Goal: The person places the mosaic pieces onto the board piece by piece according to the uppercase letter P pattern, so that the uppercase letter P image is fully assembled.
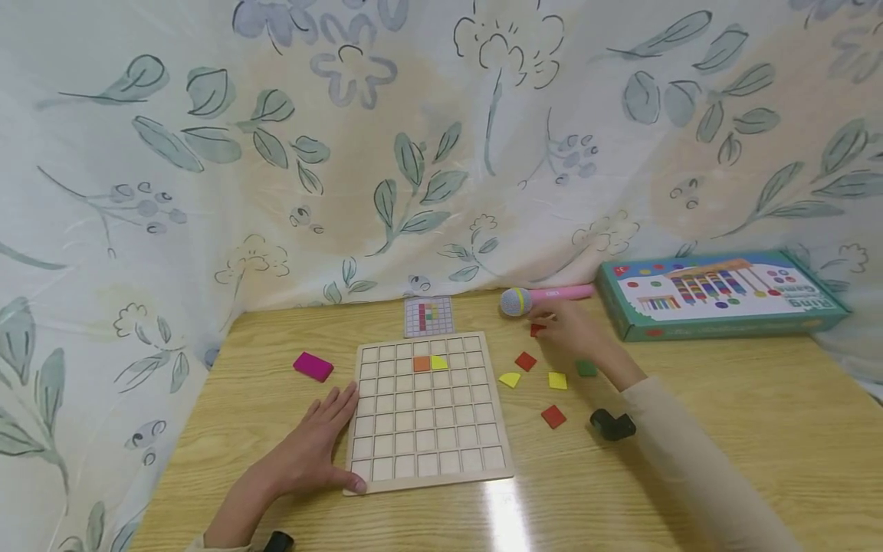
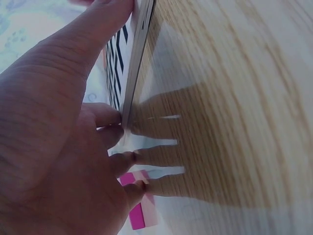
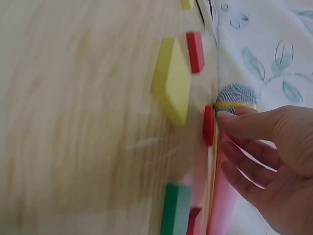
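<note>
A wooden grid board [image 1: 428, 484] lies on the table. My left hand [image 1: 313, 441] is spread along its left side, with the thumb on the near corner and fingertips at the edge. On the grid sit an orange square tile [image 1: 421, 363] and a yellow quarter-round tile [image 1: 439, 363]. My right hand [image 1: 569, 333] reaches over the far right of the table, its fingers loosely bent. In the right wrist view the thumb tip is right by a red tile [image 3: 209, 125], which stays outside the grasp, and the pink toy microphone [image 3: 224, 191] lies behind the fingers.
Right of the board lie red tiles [image 1: 553, 416], yellow tiles [image 1: 557, 380] and a green tile [image 1: 586, 368]. A magenta block [image 1: 313, 366] lies to its left, a pattern card [image 1: 429, 316] behind it. A toy box [image 1: 724, 295] stands at the back right, against the floral cloth [image 1: 414, 192].
</note>
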A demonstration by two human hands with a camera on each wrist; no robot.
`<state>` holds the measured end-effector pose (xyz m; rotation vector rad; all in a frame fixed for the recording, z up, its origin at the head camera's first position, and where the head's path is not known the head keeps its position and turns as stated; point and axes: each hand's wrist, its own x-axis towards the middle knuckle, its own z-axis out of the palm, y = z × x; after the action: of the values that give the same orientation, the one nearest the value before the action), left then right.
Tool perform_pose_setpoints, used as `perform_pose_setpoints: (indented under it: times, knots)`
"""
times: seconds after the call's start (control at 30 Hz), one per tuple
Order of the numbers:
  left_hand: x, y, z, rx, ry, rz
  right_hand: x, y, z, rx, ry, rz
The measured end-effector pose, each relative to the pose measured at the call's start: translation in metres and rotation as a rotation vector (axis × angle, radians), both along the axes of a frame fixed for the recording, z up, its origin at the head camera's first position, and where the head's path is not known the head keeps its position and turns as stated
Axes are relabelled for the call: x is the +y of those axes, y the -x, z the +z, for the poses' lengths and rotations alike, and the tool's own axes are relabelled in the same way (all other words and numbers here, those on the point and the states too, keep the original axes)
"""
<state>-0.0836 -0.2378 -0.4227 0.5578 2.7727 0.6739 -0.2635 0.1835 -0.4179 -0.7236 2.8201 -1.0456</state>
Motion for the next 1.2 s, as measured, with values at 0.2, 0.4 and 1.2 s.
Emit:
perform_pose_setpoints:
  times: [0.2, 0.4, 1.2]
  knots:
    - [-0.001, -0.001, -0.001, 0.001, -0.003, 0.005, 0.011, 0.003, -0.005, -0.001, -0.055, -0.022]
    - [-0.001, -0.002, -0.002, -0.003, -0.015, 0.01, 0.01, 0.005, -0.008, 0.03, -0.035, 0.006]
    - [-0.002, -0.001, -0.003, 0.017, -0.017, -0.001, -0.043, -0.004, 0.015, 0.018, 0.011, 0.082]
